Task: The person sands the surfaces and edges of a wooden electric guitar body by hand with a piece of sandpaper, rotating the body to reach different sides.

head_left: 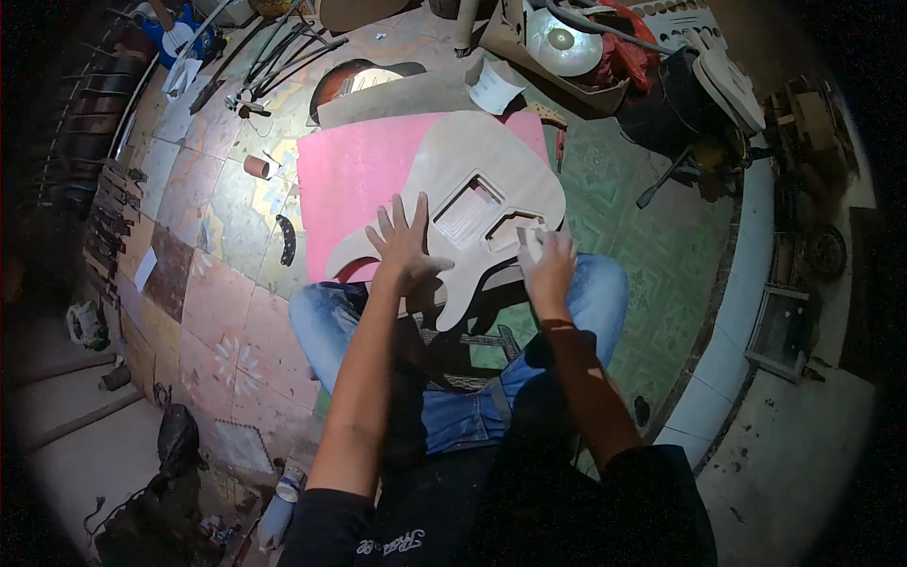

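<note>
Head view shows my left hand (404, 244) spread flat on the wooden guitar body (472, 203). My right hand (548, 265) grips a pale sanding pad (531, 242). Pink sheet (359, 180) covers the tiled floor (217, 283).

One unfinished wooden guitar body (472, 203), one pink sheet (354, 180) beneath it, and two hands: the left hand (404, 248) and the right hand (548, 265). One small brown roll (256, 167), one black curved piece (286, 240) on the floor.
</note>
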`<state>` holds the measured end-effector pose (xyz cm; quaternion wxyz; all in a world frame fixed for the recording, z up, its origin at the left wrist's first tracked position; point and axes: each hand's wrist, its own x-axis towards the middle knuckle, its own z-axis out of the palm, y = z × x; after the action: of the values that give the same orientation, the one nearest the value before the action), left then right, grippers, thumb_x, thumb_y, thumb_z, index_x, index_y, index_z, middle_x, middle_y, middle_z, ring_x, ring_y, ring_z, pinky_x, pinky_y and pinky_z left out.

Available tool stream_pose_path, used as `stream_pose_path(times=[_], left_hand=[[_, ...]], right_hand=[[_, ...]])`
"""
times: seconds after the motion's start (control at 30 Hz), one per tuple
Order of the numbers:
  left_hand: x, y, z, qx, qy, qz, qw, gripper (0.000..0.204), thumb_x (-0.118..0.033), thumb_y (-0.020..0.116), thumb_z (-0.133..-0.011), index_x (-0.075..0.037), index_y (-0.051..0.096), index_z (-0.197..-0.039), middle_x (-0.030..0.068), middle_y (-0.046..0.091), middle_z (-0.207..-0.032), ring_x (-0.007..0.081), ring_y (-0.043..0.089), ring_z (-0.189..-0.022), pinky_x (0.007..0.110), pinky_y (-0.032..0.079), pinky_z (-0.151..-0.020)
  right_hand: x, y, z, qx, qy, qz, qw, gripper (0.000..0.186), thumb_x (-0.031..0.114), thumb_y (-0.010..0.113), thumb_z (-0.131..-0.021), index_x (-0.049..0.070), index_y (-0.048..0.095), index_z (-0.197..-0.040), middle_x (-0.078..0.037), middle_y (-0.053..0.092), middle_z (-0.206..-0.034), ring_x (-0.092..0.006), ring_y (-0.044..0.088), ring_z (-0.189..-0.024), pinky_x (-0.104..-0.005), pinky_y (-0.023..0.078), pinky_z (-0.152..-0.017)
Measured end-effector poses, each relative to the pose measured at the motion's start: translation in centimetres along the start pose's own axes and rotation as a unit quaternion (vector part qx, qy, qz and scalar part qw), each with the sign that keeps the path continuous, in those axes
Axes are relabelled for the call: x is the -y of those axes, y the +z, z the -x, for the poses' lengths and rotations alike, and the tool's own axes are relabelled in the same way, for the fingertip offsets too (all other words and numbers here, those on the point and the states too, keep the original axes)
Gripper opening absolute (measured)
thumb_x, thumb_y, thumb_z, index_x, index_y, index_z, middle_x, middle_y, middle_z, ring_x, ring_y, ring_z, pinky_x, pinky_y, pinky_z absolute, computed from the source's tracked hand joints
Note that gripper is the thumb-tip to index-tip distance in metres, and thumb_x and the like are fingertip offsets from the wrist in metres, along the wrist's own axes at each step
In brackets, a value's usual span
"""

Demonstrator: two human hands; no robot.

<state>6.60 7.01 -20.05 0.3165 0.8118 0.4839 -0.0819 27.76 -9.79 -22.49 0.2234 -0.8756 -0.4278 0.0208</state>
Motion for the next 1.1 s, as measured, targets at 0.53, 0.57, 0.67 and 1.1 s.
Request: stream_pose_path(times=[0.53, 0.57, 0.67, 1.1], left_hand=[[2.5, 2.4, -2.0, -0.139, 0.026, -0.027, 0.990, 0.063, -0.051, 0.057, -0.095, -0.045, 0.036, -0.154, 0.0193, 0.034, -0.157, 0.0438, 0.032, -0.142, 0.068, 0.020, -0.110], [2.5, 2.0, -2.1, -0.126, 0.024, -0.021, 0.992, 0.062, -0.051, 0.057, -0.095, -0.046, 0.037, -0.154, 0.0192, 0.036, -0.156, 0.0433, 0.035, -0.140, 0.068, 0.022, -0.110], [2.8, 1.1, -2.5, -0.111, 0.018, -0.016, 0.993, 0.060, -0.052, 0.056, -0.096, -0.047, 0.038, -0.153, 0.0188, 0.041, -0.152, 0.0425, 0.041, -0.136, 0.066, 0.024, -0.109], [3.9, 0.9, -3.2, -0.093, 0.031, 0.002, 0.995, 0.058, -0.050, 0.054, -0.097, -0.048, 0.038, -0.153, 0.0193, 0.047, -0.148, 0.0406, 0.044, -0.135, 0.064, 0.022, -0.112]], right_hand=[[6.8, 1.4, 10.0, 0.149, -0.291, -0.033, 0.944, 0.033, 0.024, 0.073, -0.080, 0.018, 0.070, -0.112, -0.010, 0.058, -0.110, -0.0357, 0.053, -0.106, -0.0494, 0.043, -0.087], [6.3, 1.6, 8.8, 0.159, -0.306, -0.044, 0.938, 0.033, 0.023, 0.073, -0.080, 0.018, 0.070, -0.112, -0.009, 0.059, -0.112, -0.0346, 0.053, -0.107, -0.0489, 0.043, -0.087], [6.6, 2.7, 2.9, 0.159, -0.242, -0.035, 0.956, 0.036, 0.024, 0.073, -0.080, 0.017, 0.069, -0.115, -0.010, 0.060, -0.117, -0.0335, 0.054, -0.110, -0.0507, 0.044, -0.088], [7.6, 2.2, -0.1, 0.129, -0.130, 0.013, 0.983, 0.043, 0.025, 0.076, -0.077, 0.010, 0.065, -0.116, -0.016, 0.059, -0.112, -0.0388, 0.053, -0.112, -0.0513, 0.044, -0.092]])
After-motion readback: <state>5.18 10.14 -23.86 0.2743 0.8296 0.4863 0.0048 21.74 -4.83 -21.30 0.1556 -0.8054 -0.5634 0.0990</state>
